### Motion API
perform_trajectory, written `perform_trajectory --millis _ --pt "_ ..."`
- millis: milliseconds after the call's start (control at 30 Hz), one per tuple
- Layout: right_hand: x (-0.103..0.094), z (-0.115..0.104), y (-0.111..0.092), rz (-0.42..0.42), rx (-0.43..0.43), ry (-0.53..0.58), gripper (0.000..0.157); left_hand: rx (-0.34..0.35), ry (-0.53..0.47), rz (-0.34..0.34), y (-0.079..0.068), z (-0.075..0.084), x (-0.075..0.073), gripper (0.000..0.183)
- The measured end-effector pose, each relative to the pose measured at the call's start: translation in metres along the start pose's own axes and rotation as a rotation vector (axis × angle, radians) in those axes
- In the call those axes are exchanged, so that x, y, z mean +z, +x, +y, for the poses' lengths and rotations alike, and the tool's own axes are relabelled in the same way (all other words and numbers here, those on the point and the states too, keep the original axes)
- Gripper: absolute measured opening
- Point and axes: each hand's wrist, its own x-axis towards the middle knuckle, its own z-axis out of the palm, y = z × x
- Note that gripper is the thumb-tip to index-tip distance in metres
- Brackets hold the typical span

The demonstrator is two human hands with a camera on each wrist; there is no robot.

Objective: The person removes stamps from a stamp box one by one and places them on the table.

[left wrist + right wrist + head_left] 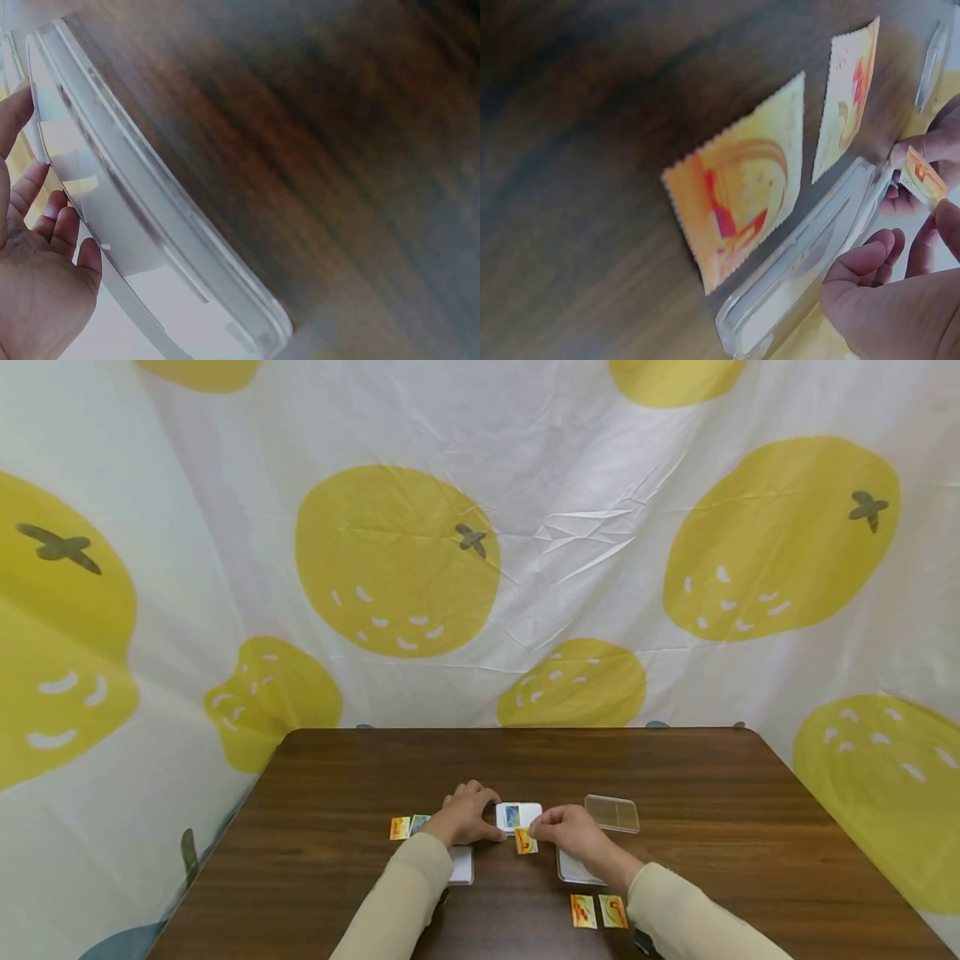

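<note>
An orange-and-yellow postage stamp (526, 842) with toothed edges is pinched between the thumb and finger of my right hand (573, 835). It overlaps the near edge of a small white-lined plastic case (531, 812) in the head view. A blue-green stamp (512, 816) lies inside that case. My left hand (467, 814) holds the case's left side, thumb at the near corner and forefinger at the far one. The right wrist view shows the pinched stamp (924, 178) tilted up between both hands, with the right hand's other fingers curled.
Two orange stamps (597, 912) lie near the right forearm. Another white-lined case (576, 867) sits partly under the right hand, a clear lid (625, 816) beyond it. A third case (462, 865) lies by the left wrist. An orange stamp (400, 828) and a bluish stamp (418, 822) lie left.
</note>
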Motion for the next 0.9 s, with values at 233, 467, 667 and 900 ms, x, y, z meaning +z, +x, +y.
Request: perform_trajectory --millis 233,467,667,900 --pt "0.003 0.002 -0.004 0.011 -0.001 -0.003 0.008 0.01 0.005 0.006 0.001 -0.001 0.001 0.055" --pt "0.004 0.002 -0.007 0.023 -0.011 -0.059 0.009 0.009 0.002 0.004 -0.001 0.0 -0.001 0.056" --pt "0.007 0.003 -0.01 0.043 -0.028 -0.151 0.008 0.017 0.008 0.01 -0.001 0.0 -0.001 0.056" --pt "0.007 0.001 -0.012 0.077 -0.043 -0.277 0.01 0.015 0.005 0.012 -0.002 0.001 -0.001 0.056"
